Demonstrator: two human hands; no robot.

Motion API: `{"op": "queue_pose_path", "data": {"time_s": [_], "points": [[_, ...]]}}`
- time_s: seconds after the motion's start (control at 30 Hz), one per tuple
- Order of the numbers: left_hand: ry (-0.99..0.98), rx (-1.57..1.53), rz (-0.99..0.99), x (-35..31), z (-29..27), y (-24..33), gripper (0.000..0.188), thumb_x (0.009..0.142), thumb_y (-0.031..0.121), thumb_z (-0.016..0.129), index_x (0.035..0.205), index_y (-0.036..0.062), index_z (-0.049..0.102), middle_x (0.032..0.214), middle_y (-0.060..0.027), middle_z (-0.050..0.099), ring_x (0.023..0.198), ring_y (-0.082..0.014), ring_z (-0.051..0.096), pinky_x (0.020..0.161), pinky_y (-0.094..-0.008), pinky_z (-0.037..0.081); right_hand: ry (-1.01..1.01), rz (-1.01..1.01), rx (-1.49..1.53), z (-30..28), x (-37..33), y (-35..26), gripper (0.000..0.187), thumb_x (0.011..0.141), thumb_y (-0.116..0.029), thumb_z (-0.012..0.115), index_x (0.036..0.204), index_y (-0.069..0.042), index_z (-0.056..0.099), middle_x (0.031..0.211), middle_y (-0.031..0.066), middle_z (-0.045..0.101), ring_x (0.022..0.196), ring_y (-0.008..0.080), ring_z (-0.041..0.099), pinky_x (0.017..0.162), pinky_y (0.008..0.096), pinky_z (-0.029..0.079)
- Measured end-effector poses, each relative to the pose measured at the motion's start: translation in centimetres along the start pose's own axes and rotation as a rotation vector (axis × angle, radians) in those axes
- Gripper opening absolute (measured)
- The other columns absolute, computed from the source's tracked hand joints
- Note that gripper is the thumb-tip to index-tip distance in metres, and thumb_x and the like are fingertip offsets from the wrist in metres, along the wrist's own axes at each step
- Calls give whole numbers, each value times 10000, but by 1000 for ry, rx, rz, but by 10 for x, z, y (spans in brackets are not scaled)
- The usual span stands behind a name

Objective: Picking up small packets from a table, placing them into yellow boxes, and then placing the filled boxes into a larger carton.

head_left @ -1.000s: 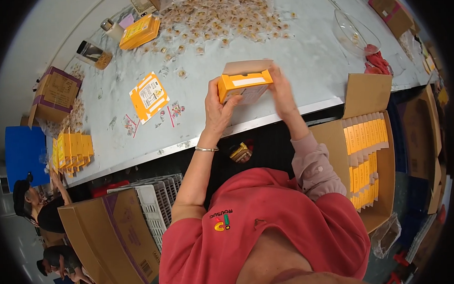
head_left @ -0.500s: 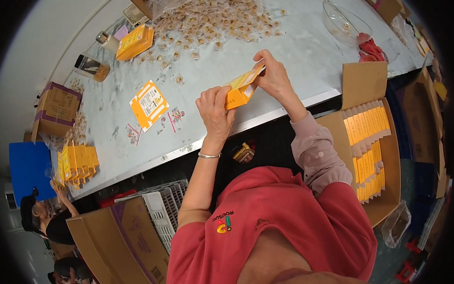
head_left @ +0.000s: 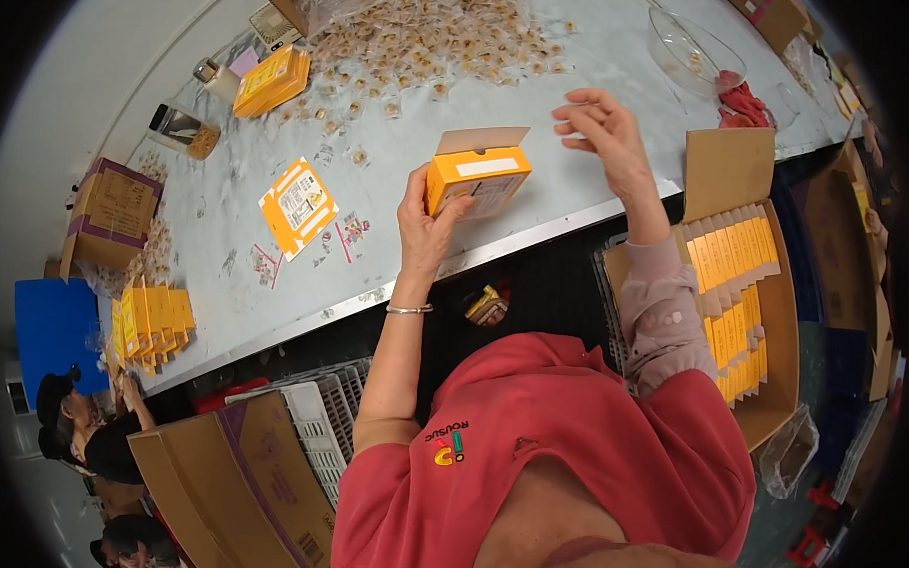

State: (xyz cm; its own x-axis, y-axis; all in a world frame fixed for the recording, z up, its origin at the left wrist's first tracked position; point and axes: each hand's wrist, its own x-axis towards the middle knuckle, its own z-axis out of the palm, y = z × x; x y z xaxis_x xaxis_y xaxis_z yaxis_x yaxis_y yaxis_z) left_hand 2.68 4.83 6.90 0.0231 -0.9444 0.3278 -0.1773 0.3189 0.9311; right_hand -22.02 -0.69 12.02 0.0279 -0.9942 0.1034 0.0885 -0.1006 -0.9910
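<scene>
A small yellow-orange carton (head_left: 477, 186) is gripped in my left hand (head_left: 427, 220), held above the front part of the table. Its top flap stands raised, and a white strip shows along the side below that flap. My right hand (head_left: 608, 138) is off the carton, to its right, with the fingers apart and nothing seen in them. Left of the carton a flat, unfolded yellow carton (head_left: 300, 209) lies on the table, with small pink-edged packets (head_left: 350, 236) beside it.
Many small clear-wrapped pieces (head_left: 436, 39) are heaped at the back. At right stands an open cardboard box (head_left: 788, 302) with rows of yellow cartons. Stacked yellow cartons (head_left: 155, 319) stand at the far left near another person (head_left: 89, 437). A clear bowl (head_left: 702, 55) sits at back right.
My right hand has let go of the carton and moved right. In my left hand the carton has turned, and its raised flap now faces away from me.
</scene>
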Motion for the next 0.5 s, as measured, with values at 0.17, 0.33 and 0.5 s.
{"op": "queue_pose_path", "data": {"time_s": [0.17,0.33,0.5], "points": [[-121,51,29,5,8,12,506,683,183,784,1092,26,530,916,-111,635,833,-167,618,749,-284,491,-39,-379,-306,9,-13,-40,355,810,-195,670,1095,-21,548,1040,87,631,901,164,612,785,267,499],[-382,365,310,21,28,34,508,648,184,791,1065,23,549,831,-132,630,751,-173,632,678,-272,501,-636,-514,-1092,29,-27,-63,549,690,-421,728,1028,-14,581,853,152,631,802,323,608,695,376,483],[-496,51,29,14,40,60,463,759,146,648,1178,30,488,836,-91,620,731,-146,589,658,-267,474,-561,-246,-1100,-29,-60,-58,513,696,-447,704,973,-27,602,680,139,623,682,336,607,617,387,480]]}}
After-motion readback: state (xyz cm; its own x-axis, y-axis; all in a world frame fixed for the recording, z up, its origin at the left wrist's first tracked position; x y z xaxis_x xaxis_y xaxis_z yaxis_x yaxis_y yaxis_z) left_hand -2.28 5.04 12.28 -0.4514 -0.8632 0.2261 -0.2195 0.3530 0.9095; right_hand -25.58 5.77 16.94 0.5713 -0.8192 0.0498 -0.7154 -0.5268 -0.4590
